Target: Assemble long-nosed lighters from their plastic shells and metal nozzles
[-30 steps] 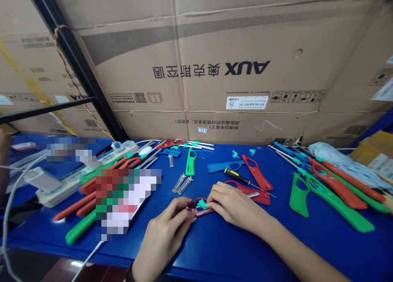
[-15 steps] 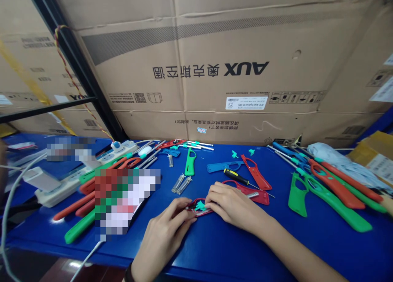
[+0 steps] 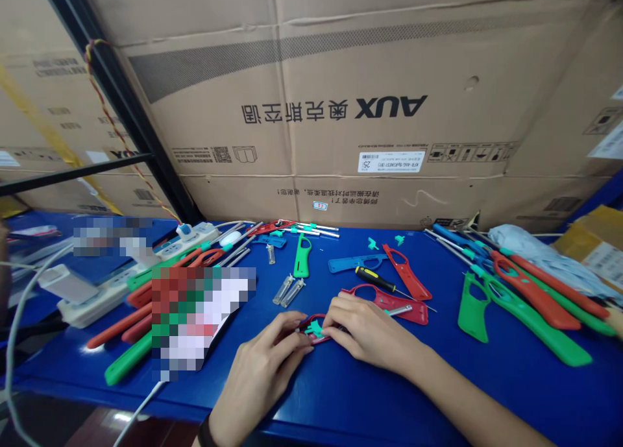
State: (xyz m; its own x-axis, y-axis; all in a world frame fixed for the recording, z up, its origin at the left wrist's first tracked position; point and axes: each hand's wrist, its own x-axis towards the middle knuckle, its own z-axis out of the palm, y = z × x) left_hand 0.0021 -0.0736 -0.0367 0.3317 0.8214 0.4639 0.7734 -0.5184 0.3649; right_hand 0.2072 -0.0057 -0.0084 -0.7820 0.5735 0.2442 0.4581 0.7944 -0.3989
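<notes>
A red plastic lighter shell (image 3: 316,320) lies flat on the blue table (image 3: 370,395) between my hands, with a small teal trigger piece (image 3: 314,329) seated in it. My left hand (image 3: 265,366) pinches the shell's left end with its fingertips. My right hand (image 3: 367,330) covers the shell's right part, its fingers pressed down beside the teal piece. A second red shell half (image 3: 389,301) with a metal tube lies just behind my right hand. A yellow-and-black screwdriver (image 3: 377,280) rests beyond it.
Red and green long-nosed lighters (image 3: 525,304) are heaped at the right, more at the left (image 3: 131,304) beside a white power strip (image 3: 97,298). Loose blue, red and green shells (image 3: 302,255), clear tubes (image 3: 287,291) and teal bits lie mid-table. Large cardboard boxes (image 3: 341,109) wall the back.
Both hands and the red shell have shifted slightly left and toward me; more of the second red shell behind my right hand now shows.
</notes>
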